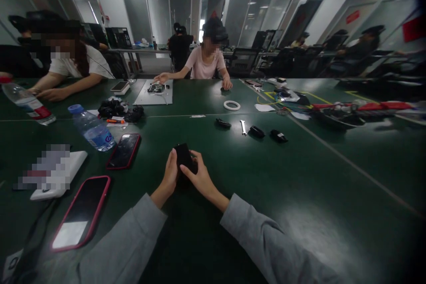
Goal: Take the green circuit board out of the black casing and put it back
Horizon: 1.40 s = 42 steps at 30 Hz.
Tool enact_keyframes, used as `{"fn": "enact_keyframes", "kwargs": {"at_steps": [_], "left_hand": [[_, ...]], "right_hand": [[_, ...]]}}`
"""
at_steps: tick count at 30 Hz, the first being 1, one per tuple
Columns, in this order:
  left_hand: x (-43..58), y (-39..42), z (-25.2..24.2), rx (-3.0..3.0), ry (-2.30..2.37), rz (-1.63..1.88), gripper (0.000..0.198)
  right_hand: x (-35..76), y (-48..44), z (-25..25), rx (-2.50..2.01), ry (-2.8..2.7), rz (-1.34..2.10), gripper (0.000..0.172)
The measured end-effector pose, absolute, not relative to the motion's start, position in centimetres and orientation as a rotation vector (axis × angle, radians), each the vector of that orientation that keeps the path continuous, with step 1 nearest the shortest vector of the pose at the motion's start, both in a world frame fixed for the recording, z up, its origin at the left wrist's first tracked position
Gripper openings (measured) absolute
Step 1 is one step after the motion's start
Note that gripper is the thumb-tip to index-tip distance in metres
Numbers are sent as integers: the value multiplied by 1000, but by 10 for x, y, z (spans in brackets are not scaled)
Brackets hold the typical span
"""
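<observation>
From the head view, we hold a black box (pixel 184 156) between both hands, over the near middle of the tabletop (pixel 299 173). Its long axis runs away from us, with the far end leaning a little to the left and the near end slanting toward our right wrist. Our left hand (pixel 170 172) lies along its left side, fingers close together and pressing on that edge. Our right hand (pixel 201 178) grips the other side, the thumb laid across the near part and the fingers bent around the right edge, so the two hands pinch the box between them. We cannot tell whether its underside touches anything.

Beyond the box and to its right, we see a wrench (pixel 243 127) pointing away from us, with one black part (pixel 223 123) on its left and two more on its right. A white ring (pixel 232 105) lies flat farther off. To our left are a red phone (pixel 124 151), a pink phone (pixel 81 213) nearer us, and a tilted bottle (pixel 95 131). Across from us sits a co-worker (pixel 205 63).
</observation>
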<state>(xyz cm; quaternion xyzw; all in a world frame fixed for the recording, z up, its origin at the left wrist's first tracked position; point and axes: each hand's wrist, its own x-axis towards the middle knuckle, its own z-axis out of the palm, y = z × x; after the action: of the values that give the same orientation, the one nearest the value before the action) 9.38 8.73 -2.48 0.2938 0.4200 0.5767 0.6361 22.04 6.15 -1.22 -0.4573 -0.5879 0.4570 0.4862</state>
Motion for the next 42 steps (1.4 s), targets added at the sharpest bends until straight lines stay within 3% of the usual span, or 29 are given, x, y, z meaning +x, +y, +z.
{"fn": "enact_keyframes", "kwargs": {"at_steps": [11, 29, 42], "left_hand": [[98, 96, -23, 606, 1124, 1320, 66], [94, 98, -26, 581, 1096, 1301, 63], [94, 97, -18, 504, 1025, 1293, 71]], "right_hand": [[222, 74, -18, -1108, -1449, 1111, 59], [222, 74, -17, -1120, -1476, 1113, 61], [219, 72, -16, -1082, -1545, 1049, 63]]}}
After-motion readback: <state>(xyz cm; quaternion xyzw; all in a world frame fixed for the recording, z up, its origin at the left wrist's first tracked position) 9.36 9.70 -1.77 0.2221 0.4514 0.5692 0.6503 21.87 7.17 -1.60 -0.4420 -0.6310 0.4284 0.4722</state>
